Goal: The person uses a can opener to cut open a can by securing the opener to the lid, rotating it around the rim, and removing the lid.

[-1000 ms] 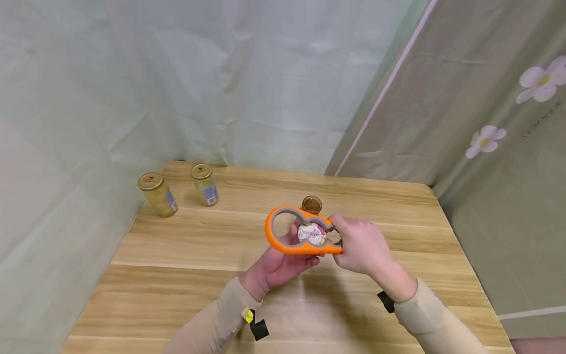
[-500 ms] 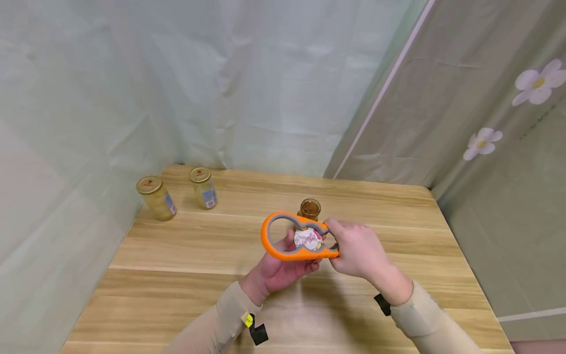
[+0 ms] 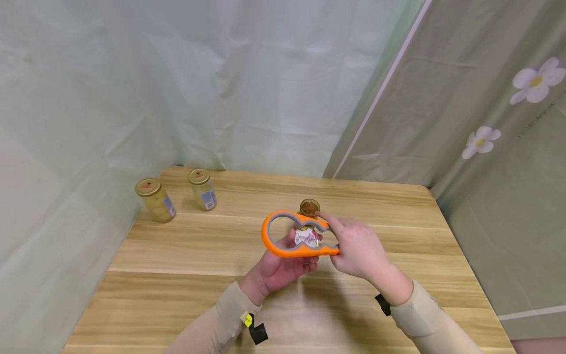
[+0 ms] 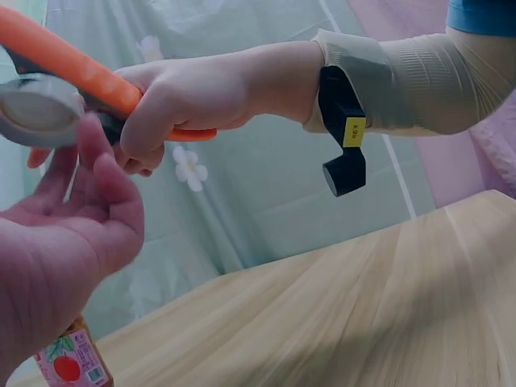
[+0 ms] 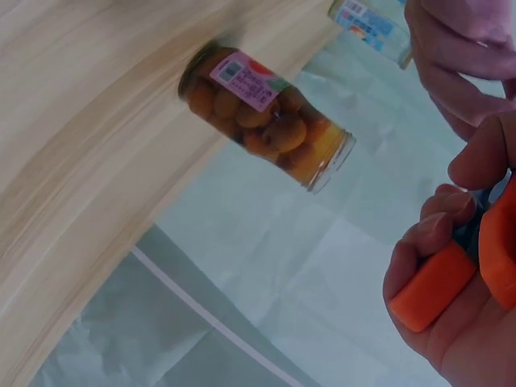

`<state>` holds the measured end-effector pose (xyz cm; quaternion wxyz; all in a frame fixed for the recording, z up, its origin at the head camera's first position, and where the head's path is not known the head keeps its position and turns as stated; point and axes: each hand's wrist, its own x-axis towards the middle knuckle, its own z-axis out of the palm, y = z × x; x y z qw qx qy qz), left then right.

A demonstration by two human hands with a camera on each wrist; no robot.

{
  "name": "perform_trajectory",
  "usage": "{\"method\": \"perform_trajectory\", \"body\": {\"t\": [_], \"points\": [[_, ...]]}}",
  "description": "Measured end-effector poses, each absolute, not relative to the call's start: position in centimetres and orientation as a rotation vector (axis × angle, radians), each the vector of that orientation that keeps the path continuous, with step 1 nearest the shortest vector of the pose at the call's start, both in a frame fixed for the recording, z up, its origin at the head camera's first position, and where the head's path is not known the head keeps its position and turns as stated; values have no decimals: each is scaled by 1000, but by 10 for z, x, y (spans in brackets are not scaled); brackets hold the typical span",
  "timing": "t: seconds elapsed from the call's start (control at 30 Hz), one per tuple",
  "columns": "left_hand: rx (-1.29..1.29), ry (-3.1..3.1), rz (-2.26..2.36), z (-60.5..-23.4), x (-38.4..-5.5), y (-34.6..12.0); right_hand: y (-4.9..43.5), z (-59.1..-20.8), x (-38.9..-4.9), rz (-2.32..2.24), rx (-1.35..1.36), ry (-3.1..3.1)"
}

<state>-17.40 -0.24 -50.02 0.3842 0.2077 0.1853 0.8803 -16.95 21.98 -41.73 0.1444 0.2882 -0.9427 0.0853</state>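
Observation:
In the head view my right hand [image 3: 360, 246] grips the handle ends of an orange jar opener [image 3: 274, 246], its index finger stretched along the top side. A round jar lid [image 3: 307, 237] with a white printed top sits between the grey toothed inner edges. Palm up under the opener, my left hand [image 3: 278, 270] pinches the lid; its fingertips [image 4: 93, 133] are at the lid's edge in the left wrist view. Just behind the opener stands an uncapped glass jar [image 5: 262, 113] of round orange-brown fruit with a pink label.
Two jars with gold lids, one at the table's left edge [image 3: 156, 200] and one beside it [image 3: 203, 191], stand at the back left. A pale curtain [image 3: 274, 88] hangs behind the wooden table [image 3: 185, 290].
Both hands and the opener have shifted slightly left. The right index finger has lifted off the handle and straightened. The lid has tilted a little within the opener.

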Motion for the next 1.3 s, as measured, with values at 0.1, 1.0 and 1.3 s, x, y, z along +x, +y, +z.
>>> {"method": "perform_trajectory", "body": {"t": [0.1, 1.0, 1.3], "points": [[505, 508, 2248, -502, -174, -3, 222, -416, -170, 243, 811, -2717], [330, 733, 2317, -511, -180, -1, 241, -412, -169, 392, 659, -2775], [315, 875, 2295, -525, -188, 0, 245, -413, -171, 436, 645, -2759]]}}
